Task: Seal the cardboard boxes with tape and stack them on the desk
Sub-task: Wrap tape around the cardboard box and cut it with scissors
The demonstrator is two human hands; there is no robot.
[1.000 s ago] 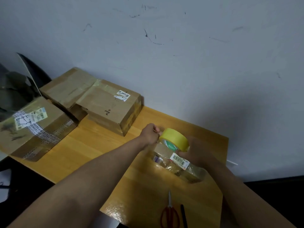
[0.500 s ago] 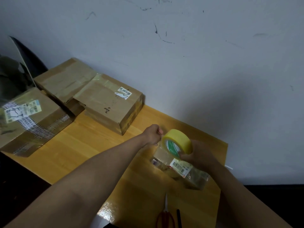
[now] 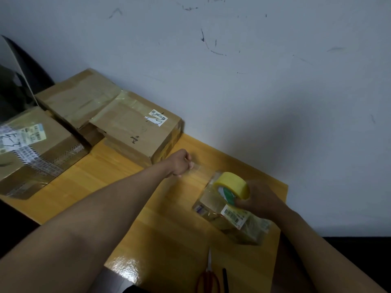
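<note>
While three taped cardboard boxes [image 3: 131, 132] with illegible shipping labels sit at the desk's [image 3: 118, 187] left, the left hand [image 3: 179, 163] pinches a clear tape strip [image 3: 201, 172]. The right hand [image 3: 260, 199] grips the yellow tape roll [image 3: 231, 187] over a small barcoded box [image 3: 232, 218]; hands apart.

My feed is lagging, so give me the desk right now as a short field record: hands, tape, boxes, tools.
left hand: pinches the clear tape end, pulled out away from the roll
right hand: grips the yellow roll over the small box
small box: on the desk, clear-wrapped, barcode label
other boxes: three at the far left; nearest is the marked box
scissors: near desk edge, beside a black pen
</note>
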